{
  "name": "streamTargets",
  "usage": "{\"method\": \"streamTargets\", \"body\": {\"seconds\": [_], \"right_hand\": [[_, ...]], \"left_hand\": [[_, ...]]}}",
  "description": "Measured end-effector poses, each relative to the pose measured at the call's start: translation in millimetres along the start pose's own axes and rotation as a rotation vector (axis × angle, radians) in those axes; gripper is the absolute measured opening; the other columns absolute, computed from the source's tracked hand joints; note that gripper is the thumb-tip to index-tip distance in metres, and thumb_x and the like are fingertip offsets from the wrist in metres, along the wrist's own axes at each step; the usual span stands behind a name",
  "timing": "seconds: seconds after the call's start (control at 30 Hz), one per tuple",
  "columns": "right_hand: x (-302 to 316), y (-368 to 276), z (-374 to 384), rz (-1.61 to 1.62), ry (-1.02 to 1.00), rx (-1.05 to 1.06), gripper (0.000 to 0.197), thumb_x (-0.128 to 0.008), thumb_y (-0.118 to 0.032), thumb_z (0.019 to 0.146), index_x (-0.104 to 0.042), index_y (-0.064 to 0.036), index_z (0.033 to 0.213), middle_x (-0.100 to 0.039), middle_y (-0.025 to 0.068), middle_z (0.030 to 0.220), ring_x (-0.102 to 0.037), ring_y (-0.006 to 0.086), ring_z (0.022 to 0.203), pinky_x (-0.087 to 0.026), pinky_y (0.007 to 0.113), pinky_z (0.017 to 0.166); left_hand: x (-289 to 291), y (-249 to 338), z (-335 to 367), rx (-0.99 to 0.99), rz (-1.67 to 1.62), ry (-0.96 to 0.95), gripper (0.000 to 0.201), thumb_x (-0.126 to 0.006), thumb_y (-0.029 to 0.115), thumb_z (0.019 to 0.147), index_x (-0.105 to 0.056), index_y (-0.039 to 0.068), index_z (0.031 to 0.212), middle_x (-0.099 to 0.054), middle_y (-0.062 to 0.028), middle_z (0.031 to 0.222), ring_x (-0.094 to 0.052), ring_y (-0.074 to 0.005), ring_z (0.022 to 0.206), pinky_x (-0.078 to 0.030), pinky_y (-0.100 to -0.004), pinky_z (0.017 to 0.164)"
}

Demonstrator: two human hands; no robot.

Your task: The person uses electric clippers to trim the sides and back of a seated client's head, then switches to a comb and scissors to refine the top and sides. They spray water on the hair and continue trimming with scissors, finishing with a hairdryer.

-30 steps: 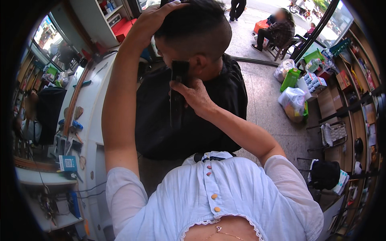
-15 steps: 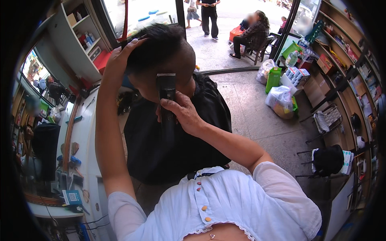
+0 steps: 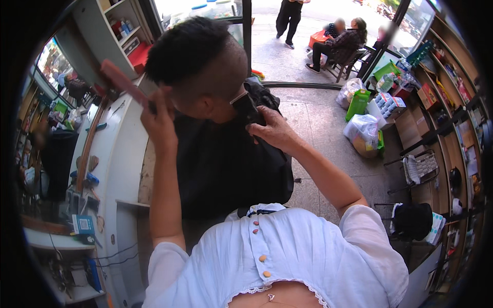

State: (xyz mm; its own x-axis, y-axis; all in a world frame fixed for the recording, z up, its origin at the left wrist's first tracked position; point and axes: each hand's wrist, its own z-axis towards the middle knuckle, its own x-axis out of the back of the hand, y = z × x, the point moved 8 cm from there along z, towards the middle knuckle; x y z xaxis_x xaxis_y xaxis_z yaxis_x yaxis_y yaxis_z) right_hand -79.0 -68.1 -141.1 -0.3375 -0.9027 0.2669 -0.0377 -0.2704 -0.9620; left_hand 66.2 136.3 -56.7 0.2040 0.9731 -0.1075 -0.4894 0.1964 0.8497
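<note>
A seated person's head [image 3: 200, 66] is in front of me, hair dark on top and cut very short at the side and back. A black cape [image 3: 231, 164] covers the person's body. My right hand [image 3: 275, 128] is closed round black hair clippers [image 3: 247, 109], whose pale blade edge lies at the nape, beside the neck. In my left hand [image 3: 160, 120] is a reddish comb [image 3: 123, 83], pinched in the fingers and pointing up and left, apart from the hair. The left fingertips are near the side of the person's face.
A white counter [image 3: 115, 138] with tools and a mirror [image 3: 56, 149] runs along the left. To the right are plastic bags [image 3: 362, 131], a folding chair [image 3: 418, 167], a black bag [image 3: 412, 219] and shelves [image 3: 457, 92]. People sit and stand beyond the doorway.
My left hand has come down off the hair, and the comb now shows plainly. My right hand has carried the clippers rightward from the side of the head to the nape.
</note>
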Motion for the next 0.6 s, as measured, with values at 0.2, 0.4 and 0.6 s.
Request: {"method": "streamTargets", "body": {"seconds": [0.2,0.4,0.6], "right_hand": [[2,-8,1,-0.308,-0.039,0.013,0.048,-0.064,-0.034,0.075,-0.055,0.0032,0.102,-0.061,0.0175,0.086,-0.061,0.0266,0.083,-0.047,0.036,0.075],[2,-16,13,-0.304,0.024,0.102,0.04,-0.064,-0.027,0.079,-0.055,0.0041,0.103,-0.061,0.0122,0.08,-0.059,0.0185,0.072,-0.046,0.031,0.067],[-5,-30,20,-0.424,0.056,0.155,0.045,-0.065,-0.027,0.079,-0.054,0.0039,0.109,-0.063,0.0141,0.087,-0.061,0.0184,0.076,-0.048,0.031,0.07]], "left_hand": [[-31,-24,-35,0.034,0.031,-0.022,0.029,-0.07,0.028,0.081,-0.061,0.001,0.073,-0.056,0.0011,0.064,-0.047,-0.0057,0.057,-0.036,-0.0209,0.053],[-42,-40,-34,0.023,0.091,-0.01,0.023,-0.071,0.02,0.078,-0.061,0.0,0.075,-0.059,-0.001,0.066,-0.052,-0.0069,0.059,-0.04,-0.0209,0.057],[-33,-51,-40,0.106,-0.147,0.029,0.016,-0.064,0.016,0.083,-0.061,0.001,0.086,-0.058,-0.0007,0.068,-0.05,-0.0065,0.057,-0.038,-0.0204,0.053]]}}
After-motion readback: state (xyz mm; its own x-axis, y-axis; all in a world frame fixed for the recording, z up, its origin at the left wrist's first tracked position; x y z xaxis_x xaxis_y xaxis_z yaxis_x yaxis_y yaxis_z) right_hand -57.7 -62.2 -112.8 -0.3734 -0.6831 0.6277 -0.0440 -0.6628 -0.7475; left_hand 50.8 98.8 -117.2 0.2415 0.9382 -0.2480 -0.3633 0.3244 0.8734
